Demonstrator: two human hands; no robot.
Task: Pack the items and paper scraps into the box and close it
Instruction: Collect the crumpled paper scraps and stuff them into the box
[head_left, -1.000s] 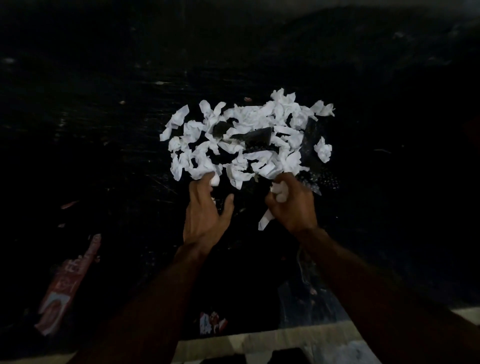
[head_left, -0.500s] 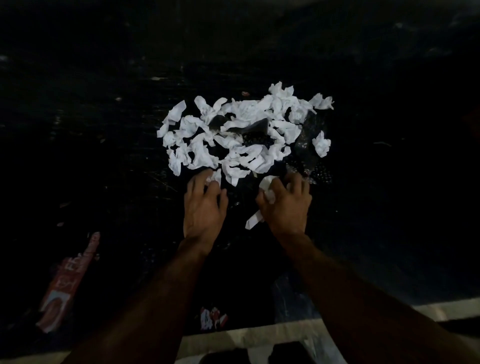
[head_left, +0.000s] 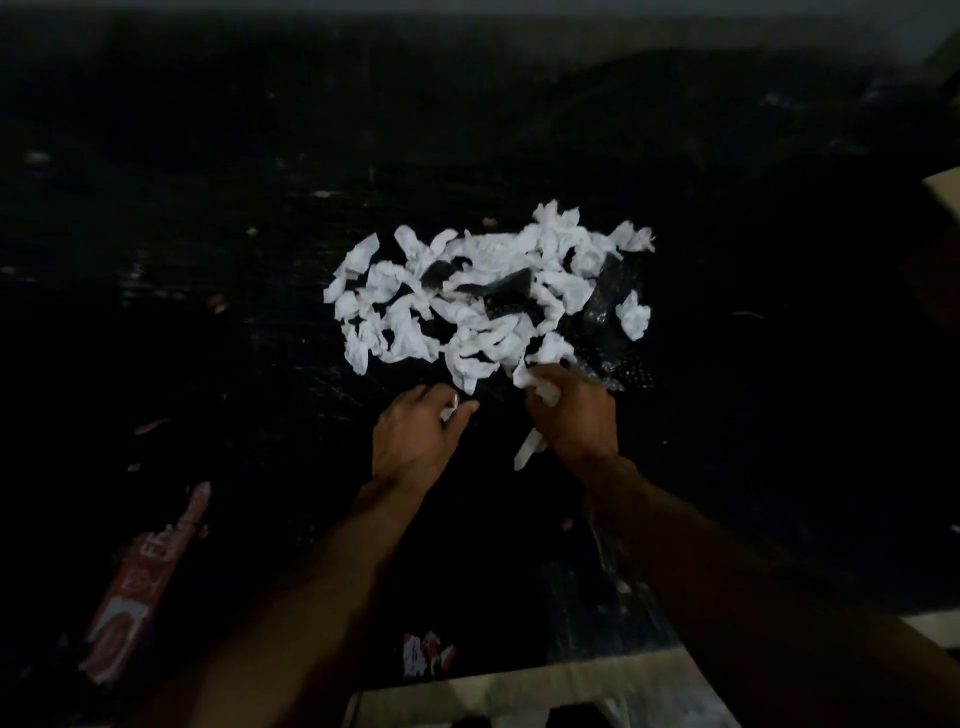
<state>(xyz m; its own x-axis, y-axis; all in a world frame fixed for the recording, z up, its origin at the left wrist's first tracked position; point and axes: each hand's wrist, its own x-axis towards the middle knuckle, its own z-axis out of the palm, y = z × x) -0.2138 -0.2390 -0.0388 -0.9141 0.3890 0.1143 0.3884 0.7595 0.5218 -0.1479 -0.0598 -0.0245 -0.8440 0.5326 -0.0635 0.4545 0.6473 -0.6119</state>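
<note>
A heap of crumpled white paper scraps lies on a dark table. Dark items show through the heap, and a black glossy piece lies at its right side. My left hand is at the heap's near edge with its fingers curled round a small white scrap. My right hand grips a bunch of scraps, one strip hanging below the palm. What may be a tan box corner shows at the far right edge.
A red printed wrapper lies at the near left of the table. A small red and white scrap sits near the front edge. Pale floor shows below the table edge.
My left hand has closed on a small scrap and drawn back from the heap. My right hand keeps its bunch of scraps at the heap's near right edge.
</note>
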